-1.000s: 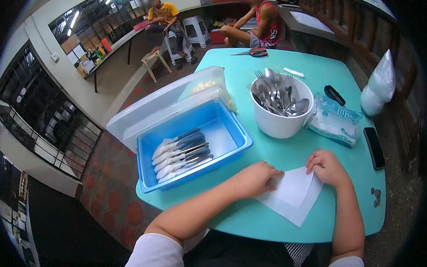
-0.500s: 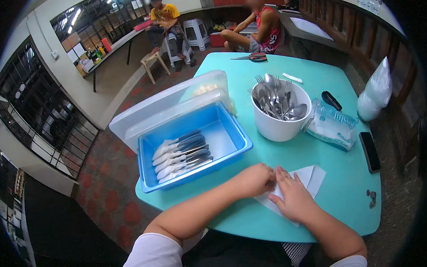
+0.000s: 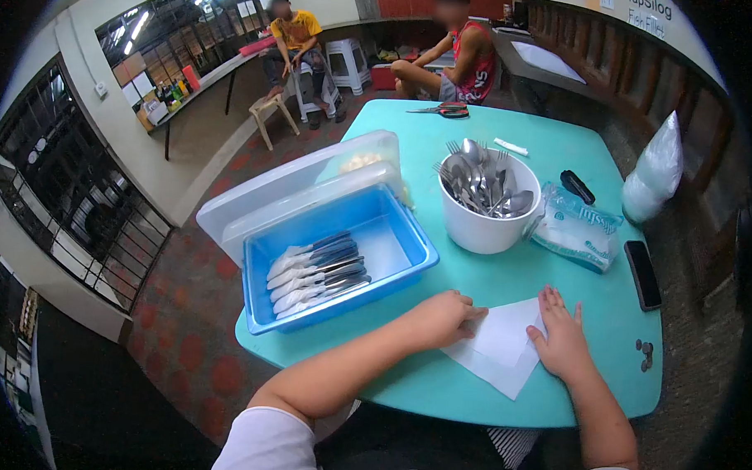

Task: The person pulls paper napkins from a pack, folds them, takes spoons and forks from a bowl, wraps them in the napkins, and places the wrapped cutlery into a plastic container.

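A white paper napkin (image 3: pixel 498 343), folded with overlapping layers, lies flat on the turquoise table (image 3: pixel 404 369) in front of me. My left hand (image 3: pixel 446 322) is at its left edge, fingers curled together against the paper. On the right edge, my right hand (image 3: pixel 561 334) rests flat with fingers stretched out and the thumb apart. Left of the napkin stands a blue tub (image 3: pixel 393 227) holding several bundles of cutlery (image 3: pixel 321 270) wrapped in white napkins. Beyond the napkin is a white bucket (image 3: pixel 484 230) full of loose spoons and forks (image 3: pixel 481 176).
A translucent lid (image 3: pixel 295 182) leans behind the tub. A napkin pack (image 3: pixel 577 230), black phone (image 3: pixel 642 275), coins (image 3: pixel 644 356) and a filled plastic bag (image 3: pixel 653 174) line the right side. Scissors (image 3: pixel 442 110) lie at the far edge. Two people (image 3: pixel 298 37) sit beyond the table.
My right hand has slid right, away from my left hand, and now lies at the napkin's right edge. More of the napkin shows between the hands. The view has shifted slightly.
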Tool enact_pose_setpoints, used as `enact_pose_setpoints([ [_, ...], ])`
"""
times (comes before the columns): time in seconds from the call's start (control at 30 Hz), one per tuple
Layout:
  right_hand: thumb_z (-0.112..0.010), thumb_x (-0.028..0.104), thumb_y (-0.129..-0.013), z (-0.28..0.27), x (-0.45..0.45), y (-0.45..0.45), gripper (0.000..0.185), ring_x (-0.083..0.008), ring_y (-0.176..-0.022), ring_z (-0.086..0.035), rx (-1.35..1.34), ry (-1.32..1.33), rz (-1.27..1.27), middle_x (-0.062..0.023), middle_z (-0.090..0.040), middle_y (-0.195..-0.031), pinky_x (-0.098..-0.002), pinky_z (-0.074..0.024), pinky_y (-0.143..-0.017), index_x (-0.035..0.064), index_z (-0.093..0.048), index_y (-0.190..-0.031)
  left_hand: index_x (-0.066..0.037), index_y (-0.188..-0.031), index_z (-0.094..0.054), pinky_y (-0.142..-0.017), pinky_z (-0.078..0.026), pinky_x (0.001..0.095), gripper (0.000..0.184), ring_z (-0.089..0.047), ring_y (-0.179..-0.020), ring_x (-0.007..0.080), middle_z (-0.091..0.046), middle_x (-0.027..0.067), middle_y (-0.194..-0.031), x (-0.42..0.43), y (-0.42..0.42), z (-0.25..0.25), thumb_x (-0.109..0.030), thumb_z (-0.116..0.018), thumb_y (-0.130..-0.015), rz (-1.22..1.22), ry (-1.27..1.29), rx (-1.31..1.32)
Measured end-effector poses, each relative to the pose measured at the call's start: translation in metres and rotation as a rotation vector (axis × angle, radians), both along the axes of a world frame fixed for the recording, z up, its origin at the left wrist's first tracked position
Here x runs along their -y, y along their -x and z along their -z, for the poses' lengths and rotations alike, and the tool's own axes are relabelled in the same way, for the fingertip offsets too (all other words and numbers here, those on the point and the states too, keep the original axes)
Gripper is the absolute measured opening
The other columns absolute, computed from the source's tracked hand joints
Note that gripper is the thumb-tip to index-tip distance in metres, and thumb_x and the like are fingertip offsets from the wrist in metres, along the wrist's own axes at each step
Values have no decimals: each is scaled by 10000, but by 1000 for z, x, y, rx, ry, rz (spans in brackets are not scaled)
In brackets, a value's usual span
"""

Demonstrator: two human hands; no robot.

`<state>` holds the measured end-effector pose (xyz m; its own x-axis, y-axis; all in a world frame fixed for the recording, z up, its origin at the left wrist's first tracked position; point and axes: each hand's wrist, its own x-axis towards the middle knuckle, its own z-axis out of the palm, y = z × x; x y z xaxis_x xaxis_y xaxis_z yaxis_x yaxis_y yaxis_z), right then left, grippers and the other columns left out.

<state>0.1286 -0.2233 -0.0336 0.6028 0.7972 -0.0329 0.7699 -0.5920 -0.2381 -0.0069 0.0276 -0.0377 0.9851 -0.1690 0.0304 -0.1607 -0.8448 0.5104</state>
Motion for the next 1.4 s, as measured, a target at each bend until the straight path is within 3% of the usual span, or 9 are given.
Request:
enact_pose_setpoints([
  [0.23, -533, 453, -948, 3, 2, 1, 757, -317, -1485, -259, 5, -26, 0, -191, -286, -1593, -641, -103, -1171, -18, -326, -1504, 18, -1262, -606, -794, -496, 404, 458, -562, -911, 308, -561, 131, -964, 10, 17, 18, -209, -651, -866, -10, -277, 291],
  [0.83, -531, 437, -953, 3, 1, 1, 744, -300, -1495, -236, -18, -31, 14, -172, -277, -1601, -627, -77, -1181, -11, -320, -1508, -11, -1294, -562, -880, -463, 392, 482, -533, -1100, 268, -545, 102, -1094, 2, 74, 12, -318, -595, -923, -167, -465, 226],
  [1.0, -540, 425, -951, 2, 1, 2, 738, -301, -1494, -240, -20, -27, 19, -174, -283, -1598, -628, -78, -1180, -13, -324, -1505, -26, -1034, -674, -868, -465, 398, 333, -540, -1081, 278, -553, 117, -1085, 3, 83, -9, -332, -602, -927, -242, -514, 145],
  [1.13, -544, 422, -950, 5, 1, 2, 735, -305, -1491, -248, -22, -49, 12, -176, -289, -1595, -631, -82, -1177, -15, -330, -1501, -32, -814, -692, -849, -474, 404, 318, -559, -1017, 296, -558, 133, -1060, 5, 61, -42, -318, -612, -927, -259, -483, 69],
  [1.23, -538, 423, -954, 3, 1, 1, 730, -306, -1490, -251, -25, -48, 10, -174, -288, -1596, -632, -85, -1176, -11, -329, -1503, -17, -991, -695, -919, -481, 405, 295, -567, -1078, 337, -574, 161, -1159, 22, 28, -42, -295, -616, -930, -118, -341, 77],
  [1.33, -525, 424, -962, 5, 3, 0, 722, -309, -1491, -247, -21, -41, 0, -170, -279, -1600, -633, -90, -1174, 5, -319, -1512, -19, -1324, -557, -1078, -400, 484, 504, -473, -1296, 389, -491, 211, -1387, 35, -6, 7, -364, -570, -957, 83, -136, 408],
  [1.4, -515, 425, -967, 8, 4, -2, 713, -315, -1493, -240, -24, -46, -8, -167, -269, -1605, -635, -93, -1173, 22, -312, -1520, -41, -1462, -375, -1137, -290, 553, 649, -349, -1402, 393, -365, 208, -1508, 43, -15, 17, -435, -522, -968, 160, -166, 314],
])
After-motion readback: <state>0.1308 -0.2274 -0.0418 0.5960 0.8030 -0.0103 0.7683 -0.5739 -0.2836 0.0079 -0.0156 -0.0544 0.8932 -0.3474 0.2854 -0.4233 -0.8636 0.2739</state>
